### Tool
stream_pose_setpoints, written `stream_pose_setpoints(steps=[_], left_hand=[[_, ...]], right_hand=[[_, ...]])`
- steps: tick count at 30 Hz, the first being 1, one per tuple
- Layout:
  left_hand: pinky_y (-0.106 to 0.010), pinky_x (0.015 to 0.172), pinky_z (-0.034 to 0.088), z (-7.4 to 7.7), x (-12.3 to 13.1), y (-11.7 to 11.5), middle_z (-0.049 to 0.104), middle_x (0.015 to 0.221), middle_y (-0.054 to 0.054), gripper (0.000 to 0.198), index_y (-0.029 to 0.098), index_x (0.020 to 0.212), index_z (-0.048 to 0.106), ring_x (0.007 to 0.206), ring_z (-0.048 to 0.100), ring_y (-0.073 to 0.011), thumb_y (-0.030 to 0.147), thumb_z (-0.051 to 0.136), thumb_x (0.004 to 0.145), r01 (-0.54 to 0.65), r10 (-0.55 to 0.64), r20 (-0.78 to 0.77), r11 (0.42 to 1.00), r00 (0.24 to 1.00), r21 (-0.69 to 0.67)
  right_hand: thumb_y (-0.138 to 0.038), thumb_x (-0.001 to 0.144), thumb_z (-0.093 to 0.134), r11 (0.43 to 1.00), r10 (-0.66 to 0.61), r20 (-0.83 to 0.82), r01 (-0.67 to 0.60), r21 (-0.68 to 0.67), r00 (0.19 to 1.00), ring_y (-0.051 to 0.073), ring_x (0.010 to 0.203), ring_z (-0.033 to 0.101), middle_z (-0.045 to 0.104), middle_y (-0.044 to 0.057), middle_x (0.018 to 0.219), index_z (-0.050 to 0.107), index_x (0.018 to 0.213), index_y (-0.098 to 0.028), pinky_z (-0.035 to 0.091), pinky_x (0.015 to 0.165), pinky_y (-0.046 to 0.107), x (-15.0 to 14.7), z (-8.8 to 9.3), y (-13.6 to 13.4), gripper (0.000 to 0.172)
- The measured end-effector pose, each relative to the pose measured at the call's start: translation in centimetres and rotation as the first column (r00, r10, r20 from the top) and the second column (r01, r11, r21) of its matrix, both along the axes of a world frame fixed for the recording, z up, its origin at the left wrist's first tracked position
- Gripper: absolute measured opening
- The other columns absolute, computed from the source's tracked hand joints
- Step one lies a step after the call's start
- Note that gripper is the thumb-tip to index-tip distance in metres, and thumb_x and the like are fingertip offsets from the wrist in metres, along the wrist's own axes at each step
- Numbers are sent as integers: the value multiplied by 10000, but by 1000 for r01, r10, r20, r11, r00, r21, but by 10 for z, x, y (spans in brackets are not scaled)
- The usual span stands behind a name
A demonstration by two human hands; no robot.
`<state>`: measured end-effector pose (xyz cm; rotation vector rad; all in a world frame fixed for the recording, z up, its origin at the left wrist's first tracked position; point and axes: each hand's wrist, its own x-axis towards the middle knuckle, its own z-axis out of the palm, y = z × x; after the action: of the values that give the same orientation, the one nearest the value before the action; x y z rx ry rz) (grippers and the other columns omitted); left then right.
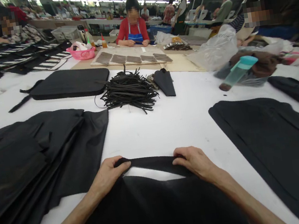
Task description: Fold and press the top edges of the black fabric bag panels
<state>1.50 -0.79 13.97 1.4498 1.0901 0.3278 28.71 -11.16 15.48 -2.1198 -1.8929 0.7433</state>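
Between my two hands a black strip of material (152,161) is stretched across, its ends pinched under thumbs and fingers. My left hand (115,167) is closed on the strip's left end, and my right hand (190,158) on its right end. Just below, toward me, lies a large black sheet (158,208); white tabletop shows in the gap between it and the middle of the strip. Whether strip and sheet are joined at the sides is hard to make out. A heap of thin black strips (129,90) rests farther up the table.
Black sheets (32,155) are piled at left, and more black pieces (277,138) lie at right. Behind are a black padded panel (70,83), a small black piece (164,82), a teal-capped bottle (240,70) and a pink basket (82,54). A person in red (133,30) sits opposite.
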Motion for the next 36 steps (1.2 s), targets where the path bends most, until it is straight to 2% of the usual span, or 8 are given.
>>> stream_pose_setpoints(steps=[6,9,13,16,20,26,32,36], left_hand=[[-290,625,465,6,6,2,650,669,-33,375,150,727,650,693,604,-240,493,701,586,-59,70,54,983,996,-173],[-298,680,482,5,5,5,669,734,-48,352,157,757,653,727,618,-235,439,742,566,-33,88,144,937,986,-347],[-291,683,482,-4,-1,10,655,721,-41,305,152,773,643,696,614,-209,388,745,609,-21,105,175,905,979,-425],[-272,614,466,-10,-6,13,639,685,-35,313,147,759,631,630,592,-192,414,727,628,-80,133,119,926,984,-370],[-229,566,414,-13,-10,13,620,641,-1,324,162,735,625,609,559,-172,477,664,674,-70,68,-33,996,997,-47],[-221,637,408,-8,-9,5,621,672,24,341,194,748,622,697,567,-197,528,554,751,-13,48,-136,969,990,246],[-221,610,438,-2,-29,15,630,697,12,375,209,776,635,715,582,-212,573,587,706,7,25,-212,989,977,148],[-255,638,490,-4,-46,18,677,760,-11,458,204,817,656,771,617,-254,491,781,482,-104,94,-206,994,974,-36]], right_hand=[[-353,764,578,990,-126,84,130,-51,989,198,839,541,628,12,865,619,878,-242,350,740,290,42,-3,-45,164],[-311,807,500,974,-220,133,225,-22,966,192,782,547,618,5,769,595,779,-234,352,702,291,47,-11,-59,126],[-357,850,410,904,-427,45,427,19,903,174,705,545,592,-13,692,553,722,-230,362,626,268,46,-16,-62,230],[-349,841,415,857,-514,57,510,70,856,191,760,537,594,12,760,549,739,-221,357,662,281,42,-19,-59,211],[-304,841,400,830,-556,114,542,129,824,213,811,515,579,52,833,542,788,-206,331,706,310,32,-26,-55,180],[-348,860,375,825,-561,60,553,115,825,187,702,518,573,25,714,519,751,-214,351,633,290,28,-25,-58,225],[-404,745,568,865,-486,-349,499,-61,801,201,846,571,640,23,896,575,909,-199,414,726,291,46,-11,-65,262],[-357,695,600,852,-519,-428,488,-191,739,208,763,601,664,16,817,612,887,-186,433,661,286,44,-12,-68,257]])
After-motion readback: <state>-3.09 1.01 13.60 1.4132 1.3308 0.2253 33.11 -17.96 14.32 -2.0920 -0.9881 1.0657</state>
